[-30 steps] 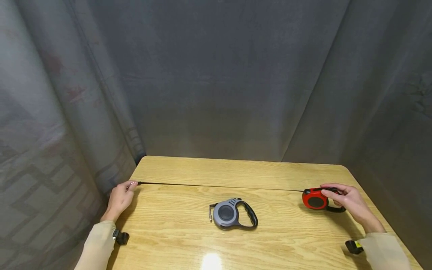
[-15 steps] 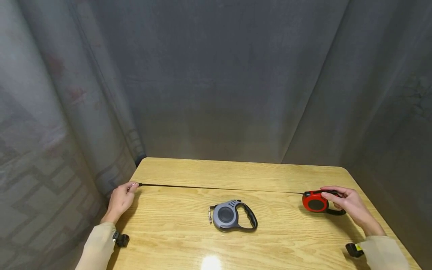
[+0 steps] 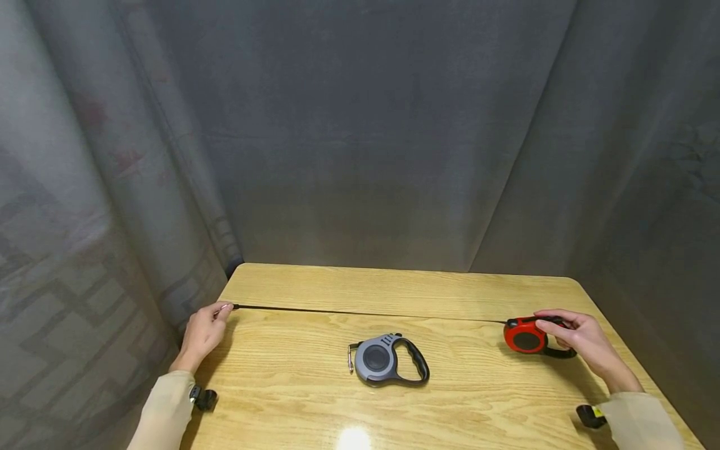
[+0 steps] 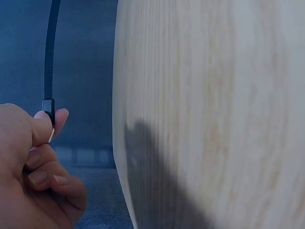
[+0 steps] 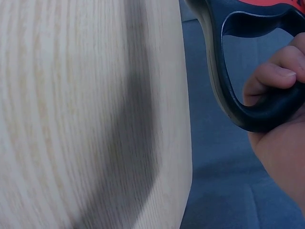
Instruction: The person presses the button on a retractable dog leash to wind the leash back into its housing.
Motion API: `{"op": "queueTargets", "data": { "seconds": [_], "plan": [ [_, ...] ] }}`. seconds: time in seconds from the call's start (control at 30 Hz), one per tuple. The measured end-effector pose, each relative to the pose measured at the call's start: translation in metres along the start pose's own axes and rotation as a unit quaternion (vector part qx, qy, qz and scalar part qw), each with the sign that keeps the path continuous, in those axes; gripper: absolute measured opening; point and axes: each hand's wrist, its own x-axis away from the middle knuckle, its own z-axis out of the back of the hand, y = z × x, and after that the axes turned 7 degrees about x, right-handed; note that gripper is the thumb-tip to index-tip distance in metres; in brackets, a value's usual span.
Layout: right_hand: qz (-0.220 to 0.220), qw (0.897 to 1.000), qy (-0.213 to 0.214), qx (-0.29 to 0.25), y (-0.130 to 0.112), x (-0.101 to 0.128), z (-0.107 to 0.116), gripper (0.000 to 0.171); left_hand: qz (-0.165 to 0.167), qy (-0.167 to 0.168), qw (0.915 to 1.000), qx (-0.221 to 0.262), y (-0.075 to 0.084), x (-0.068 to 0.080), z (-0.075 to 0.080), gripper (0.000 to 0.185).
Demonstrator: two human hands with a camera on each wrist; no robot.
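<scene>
black leash cord stretched taut across the wooden surface
left hand pinches the cord's clip; right hand grips the red retractable leash casing; next likely a controlled retract.

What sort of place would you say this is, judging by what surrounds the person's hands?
Probably a makeshift recording booth rather than a home: grey curtains close in a small wooden table on three sides, and it bears only a grey retractable leash and a red retractable leash, whose black cord is stretched between both hands.
</scene>
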Motion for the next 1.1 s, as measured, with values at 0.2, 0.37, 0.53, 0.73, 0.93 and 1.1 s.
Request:
{"op": "queueTargets", "data": {
  "seconds": [0.2, 0.37, 0.53, 0.73, 0.93, 1.1],
  "plan": [
    [-0.001, 1.0, 0.003, 0.01, -0.002, 0.001, -0.001, 0.02, -0.002, -0.005, 1.0, 0.001, 0.004, -0.001, 0.0, 0.037],
    [0.003, 1.0, 0.002, 0.011, -0.002, 0.0, -0.003, 0.02, 0.006, -0.011, 0.9999, 0.003, 0.008, -0.002, 0.0, 0.038],
    [0.001, 1.0, 0.001, 0.015, -0.002, -0.001, -0.005, 0.019, 0.008, -0.013, 0.9998, 0.008, 0.01, -0.002, -0.001, 0.038],
    [0.012, 1.0, 0.002, 0.014, -0.003, -0.002, -0.007, 0.019, 0.002, -0.008, 1.0, 0.005, 0.01, -0.005, -0.003, 0.035],
    [0.019, 1.0, -0.001, 0.002, -0.004, -0.002, -0.007, 0.019, 0.006, -0.005, 1.0, 0.003, 0.01, -0.004, -0.004, 0.035],
    [0.022, 1.0, -0.004, -0.007, -0.003, -0.002, -0.008, 0.019, 0.008, -0.009, 0.9999, 0.002, 0.011, -0.003, -0.005, 0.035]
  ]
}}
